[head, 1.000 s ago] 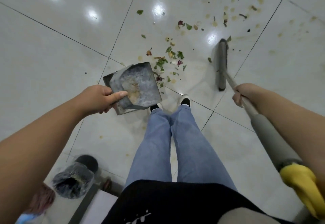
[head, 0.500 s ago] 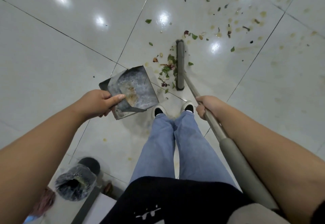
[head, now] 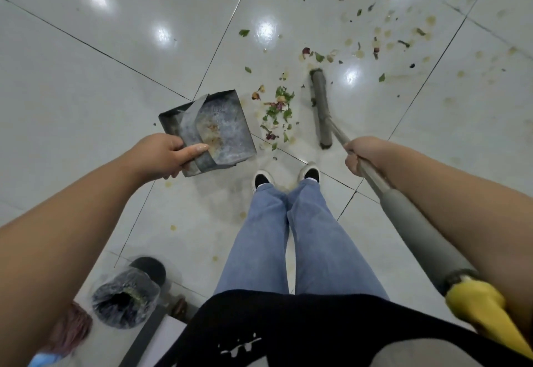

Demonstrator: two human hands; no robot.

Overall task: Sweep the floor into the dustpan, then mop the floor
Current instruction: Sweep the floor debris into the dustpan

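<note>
Dustpan [head: 219,130] in left hand [head: 164,154], broom [head: 321,107] in right hand [head: 363,154]

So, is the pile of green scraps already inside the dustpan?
No, the pile of scraps lies on the floor between the dustpan and the broom head.

Glossy tiled floor [head: 86,78] bears leaf scraps [head: 278,110], dustpan [head: 227,127], broom head [head: 320,107].

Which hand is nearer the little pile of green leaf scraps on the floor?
Left. The left hand holds the grey metal dustpan just left of the pile of green leaf scraps; the right hand grips the broom handle, farther right.
</note>
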